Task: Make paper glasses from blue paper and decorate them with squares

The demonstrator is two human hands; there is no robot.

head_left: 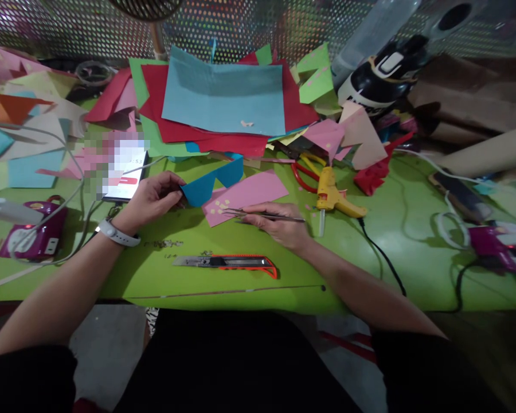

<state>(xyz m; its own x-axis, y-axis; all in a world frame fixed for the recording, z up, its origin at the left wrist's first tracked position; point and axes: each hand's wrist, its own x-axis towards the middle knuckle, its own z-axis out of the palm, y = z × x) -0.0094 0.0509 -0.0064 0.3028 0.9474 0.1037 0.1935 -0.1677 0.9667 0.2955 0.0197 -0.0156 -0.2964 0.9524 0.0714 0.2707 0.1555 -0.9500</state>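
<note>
Logged from my screen:
- Blue paper (200,192): one piece, V-notch in the near edge; gripped at its left end by the left fingers (177,198), slanting away to the right.
- Pink card (260,192): oblong, flat on the desk (313,269), set aslant.
- Yellow bits (226,203): several, tiny, scattered on the card's left end.
- Tweezers (290,218): metal, slim, in the right fingers (264,207), near-level, pointing left; tips beside the bits. I cannot tell whether they grip one.
</note>
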